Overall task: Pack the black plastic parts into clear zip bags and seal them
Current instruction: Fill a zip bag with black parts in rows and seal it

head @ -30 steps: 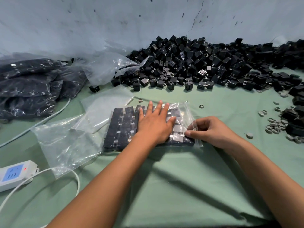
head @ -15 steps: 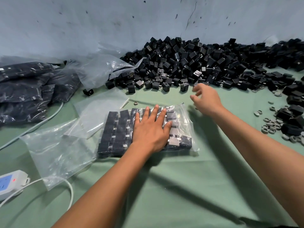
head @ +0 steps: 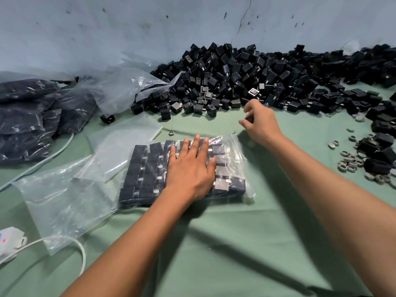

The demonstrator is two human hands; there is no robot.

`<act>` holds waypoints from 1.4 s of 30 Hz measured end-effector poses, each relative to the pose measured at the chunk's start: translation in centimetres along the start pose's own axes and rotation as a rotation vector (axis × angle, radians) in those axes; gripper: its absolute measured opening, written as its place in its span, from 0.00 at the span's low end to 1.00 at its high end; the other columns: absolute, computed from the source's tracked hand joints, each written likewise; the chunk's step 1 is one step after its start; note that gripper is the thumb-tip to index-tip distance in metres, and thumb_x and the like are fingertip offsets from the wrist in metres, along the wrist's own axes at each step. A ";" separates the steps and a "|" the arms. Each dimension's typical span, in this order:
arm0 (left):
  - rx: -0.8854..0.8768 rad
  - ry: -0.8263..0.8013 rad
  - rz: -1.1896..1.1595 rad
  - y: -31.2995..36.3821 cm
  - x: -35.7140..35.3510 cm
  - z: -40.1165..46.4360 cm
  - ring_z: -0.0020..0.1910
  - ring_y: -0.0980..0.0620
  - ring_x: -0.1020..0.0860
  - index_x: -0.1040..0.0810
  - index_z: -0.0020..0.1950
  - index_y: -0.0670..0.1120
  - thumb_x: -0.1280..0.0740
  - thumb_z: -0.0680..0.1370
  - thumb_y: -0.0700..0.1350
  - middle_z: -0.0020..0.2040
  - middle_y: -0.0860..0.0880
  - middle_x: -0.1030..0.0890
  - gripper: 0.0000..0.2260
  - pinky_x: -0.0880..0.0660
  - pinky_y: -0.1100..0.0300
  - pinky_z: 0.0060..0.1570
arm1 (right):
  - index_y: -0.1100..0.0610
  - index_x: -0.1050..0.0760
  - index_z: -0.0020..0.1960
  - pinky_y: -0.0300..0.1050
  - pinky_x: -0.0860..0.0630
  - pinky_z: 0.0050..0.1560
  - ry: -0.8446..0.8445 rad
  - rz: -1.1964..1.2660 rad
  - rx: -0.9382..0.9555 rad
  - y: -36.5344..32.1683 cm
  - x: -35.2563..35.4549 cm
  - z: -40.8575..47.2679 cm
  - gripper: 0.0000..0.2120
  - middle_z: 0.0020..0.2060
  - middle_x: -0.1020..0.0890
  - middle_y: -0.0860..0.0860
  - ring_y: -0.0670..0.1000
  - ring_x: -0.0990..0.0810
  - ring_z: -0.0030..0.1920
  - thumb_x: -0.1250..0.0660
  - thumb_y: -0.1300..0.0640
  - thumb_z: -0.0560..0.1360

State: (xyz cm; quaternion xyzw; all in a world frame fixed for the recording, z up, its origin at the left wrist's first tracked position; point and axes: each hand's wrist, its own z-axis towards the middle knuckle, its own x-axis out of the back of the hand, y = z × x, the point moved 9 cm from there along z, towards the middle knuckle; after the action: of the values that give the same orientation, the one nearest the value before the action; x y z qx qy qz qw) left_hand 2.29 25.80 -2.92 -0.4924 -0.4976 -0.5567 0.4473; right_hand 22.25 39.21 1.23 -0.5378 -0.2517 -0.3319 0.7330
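Note:
A clear zip bag (head: 236, 166) lies flat on the green cloth, filled with neat rows of black plastic parts (head: 141, 168). My left hand (head: 190, 168) presses flat on top of it with straight fingers. My right hand (head: 260, 122) hovers beyond the bag's far right corner, at the near edge of the big loose pile of black parts (head: 235, 78). Its fingers are curled and pinch a small black part (head: 249, 119).
Empty clear bags (head: 64, 200) lie left of the packed one. Filled dark bags (head: 25, 121) are stacked at far left. A white power strip (head: 8, 243) with a cable sits at the lower left. Grey rings (head: 351, 159) and more black parts lie at right. A wall stands behind.
My right hand left the bag's right edge, reached forward to the pile and curled round a small black part. My left hand stayed flat on the bag.

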 end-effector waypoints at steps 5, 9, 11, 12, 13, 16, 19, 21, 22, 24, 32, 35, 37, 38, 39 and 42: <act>0.009 -0.018 -0.028 0.0 0.4 -0.1 0.83 0.48 0.59 0.58 0.84 0.54 0.59 0.85 0.60 0.84 0.52 0.58 0.28 0.63 0.42 0.80 | 0.52 0.17 0.49 0.47 0.20 0.54 -0.056 0.202 -0.178 2.8 2.5 -6.5 0.13 0.45 0.16 0.48 0.49 0.17 0.48 0.18 0.53 0.69; 0.098 0.080 -0.266 -0.1 2.2 0.8 0.80 0.47 0.40 0.36 0.80 0.53 0.50 0.86 0.57 0.81 0.50 0.36 0.23 0.50 0.41 0.78 | 0.53 0.14 0.54 0.45 0.23 0.52 0.058 -0.025 0.055 1.4 2.9 -9.3 0.14 0.48 0.17 0.51 0.53 0.19 0.49 0.18 0.55 0.70; 0.118 0.165 -0.400 0.3 3.5 2.0 0.71 0.46 0.29 0.26 0.72 0.51 0.42 0.85 0.54 0.71 0.49 0.24 0.17 0.36 0.43 0.73 | 0.54 0.15 0.58 0.49 0.22 0.55 0.087 -0.068 0.118 0.6 2.6 -9.3 0.15 0.49 0.20 0.52 0.54 0.20 0.49 0.20 0.58 0.72; 0.087 0.176 -0.438 1.1 4.0 2.7 0.69 0.47 0.28 0.24 0.70 0.52 0.39 0.84 0.52 0.68 0.49 0.23 0.15 0.33 0.45 0.71 | 0.55 0.15 0.59 0.49 0.22 0.57 0.081 -0.066 0.144 0.2 2.3 -9.2 0.15 0.50 0.21 0.52 0.54 0.20 0.50 0.21 0.59 0.73; 0.035 0.174 -0.460 2.0 4.2 3.3 0.69 0.47 0.29 0.22 0.68 0.53 0.37 0.84 0.49 0.67 0.49 0.23 0.13 0.32 0.46 0.72 | 0.55 0.16 0.61 0.48 0.22 0.58 0.061 -0.055 0.175 -0.4 1.9 -9.1 0.16 0.51 0.20 0.52 0.54 0.20 0.51 0.22 0.60 0.73; -0.137 0.116 -0.459 4.8 3.9 5.1 0.74 0.48 0.35 0.20 0.65 0.57 0.36 0.83 0.41 0.68 0.51 0.25 0.15 0.39 0.45 0.75 | 0.55 0.19 0.66 0.41 0.26 0.59 -0.066 0.002 0.246 -1.3 0.9 -9.2 0.21 0.55 0.19 0.52 0.49 0.21 0.52 0.24 0.59 0.74; -0.203 0.057 -0.462 5.7 3.4 6.4 0.75 0.47 0.38 0.18 0.59 0.60 0.37 0.81 0.36 0.66 0.51 0.25 0.19 0.40 0.43 0.76 | 0.54 0.23 0.72 0.40 0.25 0.62 -0.184 0.085 0.170 0.1 0.9 -9.1 0.24 0.61 0.18 0.50 0.45 0.21 0.51 0.27 0.63 0.76; -0.225 0.007 -0.445 5.6 3.2 7.1 0.75 0.44 0.37 0.18 0.53 0.64 0.37 0.81 0.34 0.64 0.50 0.23 0.23 0.40 0.42 0.75 | 0.54 0.22 0.71 0.35 0.22 0.54 -0.234 0.162 0.103 1.0 0.9 -9.1 0.22 0.57 0.16 0.47 0.40 0.18 0.48 0.29 0.64 0.78; -0.236 -0.019 -0.436 5.5 3.0 7.3 0.76 0.43 0.39 0.19 0.51 0.66 0.37 0.81 0.33 0.66 0.49 0.23 0.24 0.42 0.41 0.76 | 0.54 0.21 0.70 0.31 0.23 0.45 -0.252 0.212 0.080 1.3 0.8 -9.2 0.20 0.52 0.15 0.45 0.37 0.18 0.41 0.29 0.64 0.79; -0.247 -0.053 -0.423 5.2 2.7 7.5 0.80 0.45 0.45 0.21 0.50 0.69 0.38 0.81 0.34 0.73 0.48 0.28 0.26 0.48 0.41 0.79 | 0.54 0.19 0.65 0.32 0.26 0.35 -0.266 0.295 0.059 1.2 0.7 -9.5 0.17 0.47 0.16 0.45 0.40 0.21 0.31 0.25 0.63 0.77; -0.310 -0.124 -0.480 4.5 2.0 8.2 0.76 0.43 0.40 0.19 0.50 0.65 0.33 0.80 0.41 0.59 0.55 0.26 0.16 0.44 0.40 0.76 | 0.53 0.19 0.59 0.37 0.25 0.39 -0.238 0.263 0.116 -0.2 0.2 -9.8 0.20 0.46 0.17 0.50 0.46 0.24 0.33 0.18 0.57 0.69; -0.308 -0.066 -0.489 4.7 2.2 8.2 0.77 0.44 0.41 0.19 0.49 0.63 0.33 0.78 0.38 0.64 0.54 0.26 0.17 0.45 0.40 0.77 | 0.55 0.20 0.58 0.37 0.25 0.36 -0.325 0.369 0.098 0.0 -0.6 -10.0 0.16 0.44 0.16 0.45 0.46 0.22 0.34 0.22 0.63 0.73; -0.302 -0.035 -0.497 4.8 2.3 8.1 0.77 0.45 0.42 0.20 0.53 0.63 0.35 0.78 0.37 0.68 0.51 0.26 0.19 0.46 0.42 0.78 | 0.56 0.20 0.57 0.38 0.25 0.35 -0.361 0.430 0.049 0.4 -0.8 -10.0 0.15 0.40 0.17 0.44 0.46 0.21 0.34 0.25 0.67 0.74; -0.301 -0.027 -0.501 4.9 2.4 8.1 0.78 0.46 0.43 0.20 0.55 0.63 0.35 0.78 0.36 0.70 0.51 0.27 0.21 0.47 0.42 0.78 | 0.57 0.20 0.57 0.39 0.25 0.36 -0.366 0.448 0.039 0.5 -0.8 -10.0 0.14 0.40 0.17 0.46 0.47 0.21 0.36 0.25 0.68 0.74; -0.302 -0.026 -0.496 5.0 2.4 8.1 0.79 0.47 0.44 0.20 0.57 0.64 0.36 0.78 0.35 0.71 0.50 0.28 0.22 0.48 0.43 0.79 | 0.57 0.20 0.57 0.40 0.25 0.37 -0.369 0.453 0.042 0.4 -0.7 -10.0 0.14 0.41 0.17 0.48 0.47 0.21 0.37 0.25 0.68 0.74; -0.307 -0.044 -0.453 5.4 2.3 7.9 0.81 0.48 0.48 0.21 0.55 0.65 0.38 0.78 0.32 0.76 0.50 0.31 0.25 0.51 0.44 0.80 | 0.54 0.17 0.59 0.41 0.27 0.42 -0.419 0.408 0.101 -0.4 -0.6 -10.3 0.14 0.41 0.18 0.55 0.48 0.26 0.38 0.24 0.63 0.74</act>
State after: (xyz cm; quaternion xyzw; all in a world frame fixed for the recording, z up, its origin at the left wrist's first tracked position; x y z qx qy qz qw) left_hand 8.22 33.06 0.12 -0.4426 -0.5143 -0.7006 0.2208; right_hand 21.69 29.36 -1.98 -0.5970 -0.3001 -0.0466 0.7426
